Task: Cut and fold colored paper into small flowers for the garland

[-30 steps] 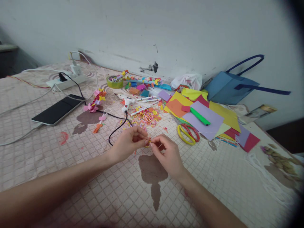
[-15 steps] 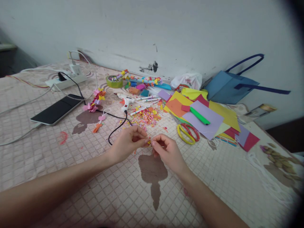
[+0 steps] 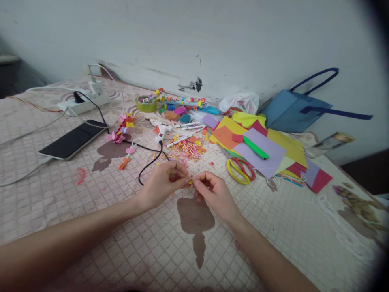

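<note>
The left hand and right hand both pinch a tiny yellow scrap, mostly hidden by their fingertips. Scissors lie at two o'clock.

Glue gun behind left hand

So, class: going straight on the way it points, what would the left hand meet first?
Probably the tiny yellow scrap both hands pinch, then the right hand; the left hand points straight at it.
</note>
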`<state>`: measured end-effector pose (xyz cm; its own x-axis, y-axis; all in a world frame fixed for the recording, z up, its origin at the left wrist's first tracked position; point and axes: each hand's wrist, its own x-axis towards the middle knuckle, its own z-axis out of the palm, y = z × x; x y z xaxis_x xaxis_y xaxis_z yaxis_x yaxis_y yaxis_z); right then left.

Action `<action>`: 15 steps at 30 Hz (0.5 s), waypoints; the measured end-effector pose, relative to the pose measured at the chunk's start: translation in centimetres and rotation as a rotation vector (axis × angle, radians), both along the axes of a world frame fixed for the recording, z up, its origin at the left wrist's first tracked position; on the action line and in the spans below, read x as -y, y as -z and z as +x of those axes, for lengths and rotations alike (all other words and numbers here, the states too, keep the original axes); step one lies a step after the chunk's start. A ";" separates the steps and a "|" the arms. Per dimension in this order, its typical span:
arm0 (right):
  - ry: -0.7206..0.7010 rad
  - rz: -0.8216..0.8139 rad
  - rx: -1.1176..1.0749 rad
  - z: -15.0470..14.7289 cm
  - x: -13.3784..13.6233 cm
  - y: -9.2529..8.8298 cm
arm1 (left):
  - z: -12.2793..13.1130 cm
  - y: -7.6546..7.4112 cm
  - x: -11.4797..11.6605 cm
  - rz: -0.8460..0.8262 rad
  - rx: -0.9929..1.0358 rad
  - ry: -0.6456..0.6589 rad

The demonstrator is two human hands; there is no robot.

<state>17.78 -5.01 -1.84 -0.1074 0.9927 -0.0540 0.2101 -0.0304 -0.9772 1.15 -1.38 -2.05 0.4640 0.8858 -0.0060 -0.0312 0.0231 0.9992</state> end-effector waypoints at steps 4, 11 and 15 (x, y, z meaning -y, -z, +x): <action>-0.005 -0.001 -0.005 0.1 0.0 0.0 | -0.1 -0.1 -0.1 0.024 -0.040 -0.007; -0.008 0.030 0.034 0.1 0.0 0.3 | -0.2 0.0 -0.1 0.072 -0.077 -0.003; -0.008 0.098 0.097 0.1 0.1 0.4 | -0.2 0.0 -0.1 0.086 -0.096 -0.024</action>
